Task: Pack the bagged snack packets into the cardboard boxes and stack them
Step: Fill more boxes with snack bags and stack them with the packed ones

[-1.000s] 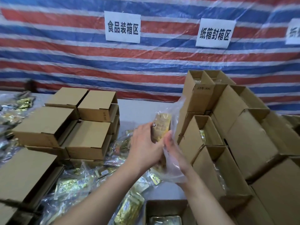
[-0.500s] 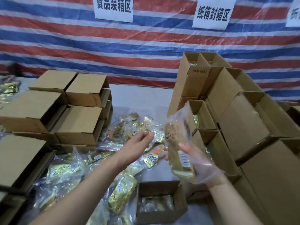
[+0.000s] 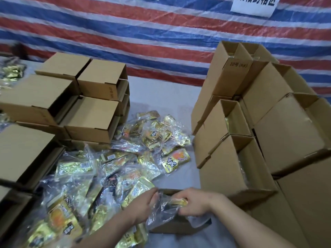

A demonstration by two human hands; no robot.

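My view has tipped down since the last frame, and both hands have dropped from chest height to the small open box (image 3: 168, 228) at the near table edge. Largest first: the stacked boxes (image 3: 268, 133) rise on the right, well apart from the flat pile (image 3: 80, 104) on the left, with loose packets (image 3: 143, 149) strewn between. My right hand (image 3: 195, 201) pinches the bagged packet (image 3: 172, 205) directly over the box; my left hand (image 3: 143, 203) grips the plastic's left end. Its long axis runs left-right across the opening. I judge a straight push down seats it.
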